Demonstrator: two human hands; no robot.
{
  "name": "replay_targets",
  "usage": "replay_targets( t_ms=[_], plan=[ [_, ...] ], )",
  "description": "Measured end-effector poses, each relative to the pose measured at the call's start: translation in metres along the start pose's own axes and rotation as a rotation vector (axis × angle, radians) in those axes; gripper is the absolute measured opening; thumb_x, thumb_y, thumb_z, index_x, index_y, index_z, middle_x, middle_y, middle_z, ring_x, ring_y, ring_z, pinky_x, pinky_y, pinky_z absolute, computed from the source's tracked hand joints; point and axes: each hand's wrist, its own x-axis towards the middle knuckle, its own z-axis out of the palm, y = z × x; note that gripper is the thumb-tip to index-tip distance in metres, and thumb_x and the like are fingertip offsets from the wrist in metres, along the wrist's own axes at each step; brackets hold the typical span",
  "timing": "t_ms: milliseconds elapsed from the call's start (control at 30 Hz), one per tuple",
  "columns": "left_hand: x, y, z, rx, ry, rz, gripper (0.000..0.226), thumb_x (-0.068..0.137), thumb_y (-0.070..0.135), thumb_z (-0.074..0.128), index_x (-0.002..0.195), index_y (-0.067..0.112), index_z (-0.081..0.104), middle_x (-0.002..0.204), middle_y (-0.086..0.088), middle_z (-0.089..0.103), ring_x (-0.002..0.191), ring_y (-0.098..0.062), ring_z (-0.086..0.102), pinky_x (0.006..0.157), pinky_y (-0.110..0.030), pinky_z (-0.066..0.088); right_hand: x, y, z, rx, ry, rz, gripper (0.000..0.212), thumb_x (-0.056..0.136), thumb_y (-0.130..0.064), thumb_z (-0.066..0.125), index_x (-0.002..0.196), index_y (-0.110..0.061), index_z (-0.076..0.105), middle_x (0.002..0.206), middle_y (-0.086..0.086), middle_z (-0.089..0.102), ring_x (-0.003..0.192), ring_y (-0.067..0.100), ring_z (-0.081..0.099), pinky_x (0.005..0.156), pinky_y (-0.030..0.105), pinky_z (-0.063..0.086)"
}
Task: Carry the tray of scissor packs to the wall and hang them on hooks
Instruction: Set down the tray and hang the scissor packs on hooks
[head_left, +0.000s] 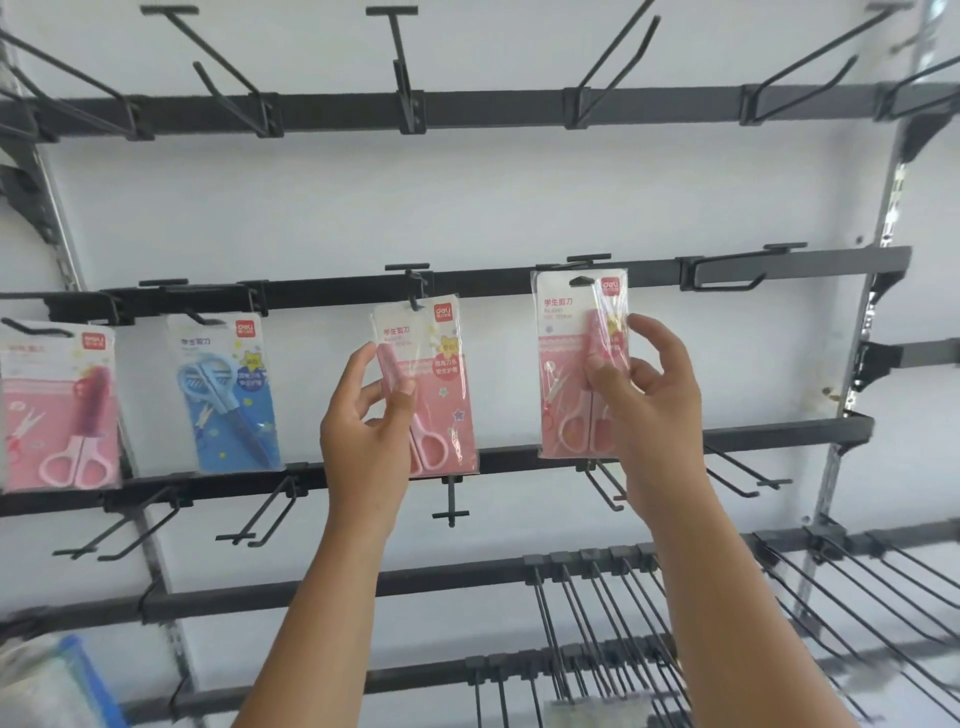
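Two pink scissor packs are up at the middle rail of the wall rack. My left hand (366, 426) grips the pack at centre (441, 374) by its left edge, and its hang hole sits on a black hook (413, 291). My right hand (644, 400) holds the right pink pack (569, 358) by its right side, the hang hole level with a hook (587, 267); whether it is threaded on I cannot tell. Further left hang a blue pack (228, 400) and another pink pack (57, 410). The tray is not clearly in view.
Grey horizontal rails (467, 106) carry many bare black hooks above, below and to the right (727, 275). A dense row of long wire hooks (779, 597) juts out at lower right. A blurred blue and white object (67, 680) sits at lower left.
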Motion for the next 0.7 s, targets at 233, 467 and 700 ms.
replay_targets(
  t_ms=[233, 467, 700],
  plan=[
    [0.001, -0.001, -0.001, 0.019, 0.001, 0.015, 0.041, 0.094, 0.034, 0.065, 0.133, 0.043, 0.054, 0.108, 0.011, 0.073, 0.080, -0.002, 0.073, 0.072, -0.028, 0.059, 0.010, 0.002, 0.000, -0.111, 0.025, -0.018, 0.038, 0.094, -0.014, 0.066, 0.124, -0.037, 0.061, 0.085, 0.003, 0.073, 0.076, 0.019, 0.077, 0.063, 0.040, 0.064],
    [0.002, -0.006, -0.002, 0.061, 0.008, 0.052, 0.043, 0.095, 0.032, 0.065, 0.135, 0.039, 0.053, 0.111, 0.010, 0.071, 0.077, 0.003, 0.072, 0.071, -0.030, 0.059, 0.010, 0.012, -0.004, -0.156, 0.049, 0.046, 0.030, 0.094, -0.023, 0.067, 0.118, -0.040, 0.060, 0.093, 0.006, 0.073, 0.070, 0.014, 0.076, 0.058, 0.038, 0.064],
    [0.001, -0.005, -0.005, 0.041, 0.020, 0.049, 0.043, 0.095, 0.024, 0.065, 0.135, 0.031, 0.053, 0.110, 0.011, 0.069, 0.074, 0.010, 0.070, 0.058, -0.012, 0.053, 0.008, 0.017, -0.004, -0.178, 0.001, 0.046, 0.044, 0.091, -0.033, 0.071, 0.133, -0.033, 0.056, 0.118, -0.007, 0.068, 0.092, 0.012, 0.076, 0.067, 0.042, 0.065]
  ],
)
